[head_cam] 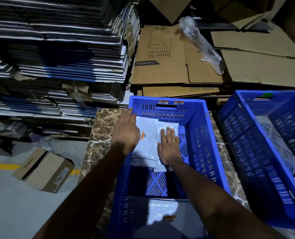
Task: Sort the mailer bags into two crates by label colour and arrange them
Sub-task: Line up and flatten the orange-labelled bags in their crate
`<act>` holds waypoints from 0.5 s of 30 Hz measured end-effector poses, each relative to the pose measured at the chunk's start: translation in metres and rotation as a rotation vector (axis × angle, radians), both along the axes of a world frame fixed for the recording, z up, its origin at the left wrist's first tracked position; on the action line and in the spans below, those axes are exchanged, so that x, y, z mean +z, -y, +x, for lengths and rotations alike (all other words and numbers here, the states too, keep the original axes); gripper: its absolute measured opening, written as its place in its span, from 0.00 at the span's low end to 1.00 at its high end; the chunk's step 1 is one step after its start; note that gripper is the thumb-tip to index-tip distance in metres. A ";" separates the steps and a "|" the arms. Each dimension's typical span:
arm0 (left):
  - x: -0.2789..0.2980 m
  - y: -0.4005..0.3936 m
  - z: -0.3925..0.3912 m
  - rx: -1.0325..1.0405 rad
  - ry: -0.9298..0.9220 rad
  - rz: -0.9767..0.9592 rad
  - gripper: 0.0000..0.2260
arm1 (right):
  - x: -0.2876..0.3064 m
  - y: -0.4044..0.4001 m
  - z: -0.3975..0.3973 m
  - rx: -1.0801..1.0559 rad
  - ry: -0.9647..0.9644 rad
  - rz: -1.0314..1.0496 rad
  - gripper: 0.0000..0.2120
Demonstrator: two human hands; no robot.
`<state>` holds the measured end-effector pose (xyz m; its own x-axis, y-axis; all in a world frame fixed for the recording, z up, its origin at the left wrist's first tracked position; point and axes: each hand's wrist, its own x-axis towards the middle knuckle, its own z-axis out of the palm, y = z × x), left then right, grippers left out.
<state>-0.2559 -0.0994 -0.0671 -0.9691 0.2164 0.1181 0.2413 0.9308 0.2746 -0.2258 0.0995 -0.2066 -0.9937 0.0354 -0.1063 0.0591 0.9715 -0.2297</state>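
Note:
A blue slotted crate [204, 135] stands in front of me on a marble-patterned top. White mailer bags [147, 145] lie stacked at its far end, one showing an orange label [142, 135]. My left hand [126, 130] lies flat on the left side of the stack, fingers straight and reaching toward the crate's far wall. My right hand [169, 144] presses flat on the right side of the same stack. Another white mailer bag [162, 214] with an orange label lies at the crate's near end. A second blue crate [243, 152] stands to the right with plastic-wrapped bags inside.
Tall stacks of flattened boxes [57, 57] rise at the left. Flattened brown cartons [177, 57] with a roll of bubble wrap [202, 44] lie behind the crates. A cardboard box [45, 169] sits on the grey floor at the lower left, near a yellow line.

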 end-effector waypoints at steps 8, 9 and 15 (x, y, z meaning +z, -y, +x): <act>0.011 -0.003 0.005 -0.012 -0.008 -0.049 0.26 | 0.076 -0.010 0.036 -0.045 -0.234 -0.139 0.28; 0.012 -0.003 0.004 -0.013 -0.007 -0.063 0.26 | 0.086 -0.011 0.045 -0.019 -0.285 -0.144 0.27; 0.014 -0.005 0.017 -0.062 -0.012 -0.150 0.26 | 0.115 -0.012 0.111 0.212 -0.037 -0.293 0.19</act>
